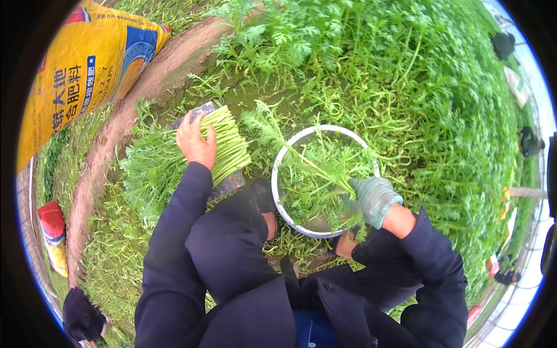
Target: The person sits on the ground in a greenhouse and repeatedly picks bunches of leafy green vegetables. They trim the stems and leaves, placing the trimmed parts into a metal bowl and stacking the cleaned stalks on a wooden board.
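Observation:
My bare left hand point(196, 141) rests over a bundle of feathery-leaved greens, holding it down. The pale cut ends of its stalks point(228, 143) point right and its leaves point(150, 167) spread left. Under the bundle is a dark flat board or slab point(228, 185), mostly hidden. My right hand point(375, 200), in a grey-green knitted glove, grips a leafy stalk point(311, 164) by its lower right part. That stalk slants up and left across a round tub with a white rim point(278, 174). Loose leaves and sprigs point(322, 200) lie inside the tub.
Dense standing greens point(452, 130) grow to the right. A large yellow printed sack point(100, 56) stands at upper left beside a bare dirt path point(148, 87). A smaller red-and-yellow sack point(54, 237) lies farther left. Other people point(82, 315) crouch around the edges.

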Demonstrator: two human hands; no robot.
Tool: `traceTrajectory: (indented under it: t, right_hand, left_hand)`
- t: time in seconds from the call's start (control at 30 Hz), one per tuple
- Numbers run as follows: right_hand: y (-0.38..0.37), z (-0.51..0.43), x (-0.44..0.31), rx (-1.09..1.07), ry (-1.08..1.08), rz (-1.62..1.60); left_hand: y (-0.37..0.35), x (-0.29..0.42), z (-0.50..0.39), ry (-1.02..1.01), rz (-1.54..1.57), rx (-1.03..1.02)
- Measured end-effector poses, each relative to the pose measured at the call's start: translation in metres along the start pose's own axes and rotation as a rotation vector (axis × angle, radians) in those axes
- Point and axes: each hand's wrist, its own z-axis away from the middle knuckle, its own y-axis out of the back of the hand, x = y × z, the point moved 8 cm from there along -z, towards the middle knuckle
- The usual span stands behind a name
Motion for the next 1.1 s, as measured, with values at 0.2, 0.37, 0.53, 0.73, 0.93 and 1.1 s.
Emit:
traceTrajectory:
  t: [0.2, 0.37, 0.53, 0.73, 0.93, 1.1]
  right_hand:
    - [-0.005, 0.024, -0.010, -0.038, -0.167, 0.020]
    - [-0.005, 0.024, -0.029, 0.062, -0.113, -0.054]
    - [-0.012, 0.011, -0.008, 0.128, -0.144, -0.024]
    - [-0.034, -0.012, 0.029, 0.071, -0.240, -0.114]
    - [-0.041, -0.012, 0.032, 0.247, -0.304, 0.113]
    - [-0.005, -0.010, 0.049, 0.236, -0.366, -0.083]
  left_hand:
    - [0.108, 0.169, -0.007, -0.752, 0.298, -0.317]
    - [0.103, 0.230, 0.030, -1.001, -0.025, -0.578]
    - [0.100, 0.217, 0.041, -0.949, -0.025, -0.524]
    - [0.101, 0.195, 0.036, -0.883, -0.161, -0.471]
    - [0.109, 0.191, 0.030, -0.870, -0.099, -0.346]
    - [0.108, 0.181, 0.027, -0.788, -0.097, -0.315]
